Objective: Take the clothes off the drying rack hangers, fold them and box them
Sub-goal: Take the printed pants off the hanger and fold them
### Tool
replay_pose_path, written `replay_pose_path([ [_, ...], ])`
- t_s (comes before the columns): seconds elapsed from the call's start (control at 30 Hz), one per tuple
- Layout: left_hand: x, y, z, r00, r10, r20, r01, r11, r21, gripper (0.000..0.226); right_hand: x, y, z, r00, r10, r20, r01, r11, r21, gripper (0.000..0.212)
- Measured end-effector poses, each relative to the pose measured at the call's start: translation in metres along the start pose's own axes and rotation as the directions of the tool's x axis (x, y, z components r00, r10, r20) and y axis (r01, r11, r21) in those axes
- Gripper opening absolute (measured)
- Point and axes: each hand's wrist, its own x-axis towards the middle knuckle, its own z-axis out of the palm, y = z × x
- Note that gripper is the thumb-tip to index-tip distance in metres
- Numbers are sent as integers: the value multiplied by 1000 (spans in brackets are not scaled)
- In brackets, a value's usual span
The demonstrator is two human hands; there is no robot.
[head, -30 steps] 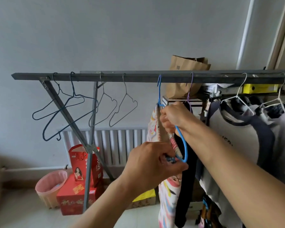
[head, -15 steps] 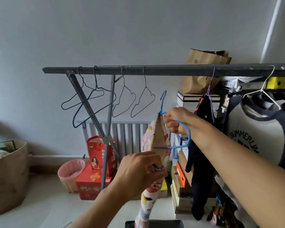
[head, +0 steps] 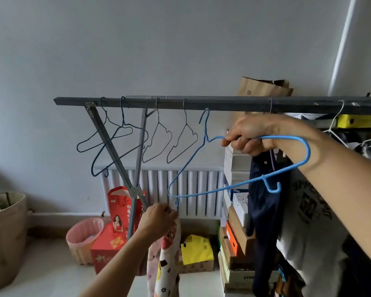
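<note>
My right hand [head: 247, 137] grips the upper wire of a bare blue hanger [head: 204, 190], whose hook sits just under the grey rack bar [head: 223, 103]. My left hand [head: 159, 219] holds the top of a patterned cartoon-print garment [head: 167, 264], which hangs down below the hanger's low end. Several empty wire hangers [head: 159, 140] hang on the bar to the left. A dark blue garment [head: 263, 211] and a grey printed T-shirt [head: 308, 211] still hang on the right.
The rack's slanted leg [head: 114, 153] crosses a white radiator [head: 193, 189]. A pink basket [head: 84, 236], red gift boxes [head: 111, 247] and a yellow box [head: 196, 249] sit on the floor. Stacked shoe boxes [head: 236, 232] stand behind the clothes; a tan bin [head: 7, 228] is at the left.
The patterned garment has come off the blue hanger; my left hand pulled it down and away. My right hand raised and swung the empty hanger flat-on, up near the bar.
</note>
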Motion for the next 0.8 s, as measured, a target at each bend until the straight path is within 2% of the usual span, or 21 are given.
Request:
replay_pose_path([
  [0.1,-3,4,-5,981,-179,72,193,900,-392,24,4,6,-3,989,-91,-117,98,993,59,22],
  [0.17,-7,10,-12,974,-211,84,226,853,-470,21,13,9,0,962,-153,-226,168,984,49,22],
  [0.3,-15,23,-27,984,-172,45,170,841,-514,20,45,10,9,881,-209,-425,230,973,-2,26],
  [0.43,-24,37,-40,995,-104,1,88,835,-543,19,78,4,17,831,-229,-508,246,969,-35,17],
  [0.57,-27,47,-49,996,-78,-40,46,852,-522,20,95,-4,30,815,-273,-512,228,962,-151,12],
  [0.7,-28,54,-56,994,-60,-86,5,848,-530,22,111,-3,51,871,-224,-438,158,971,-182,14],
  [0.8,-27,60,-63,989,-59,-135,-32,810,-586,24,120,-4,64,871,-241,-427,173,966,-192,12],
])
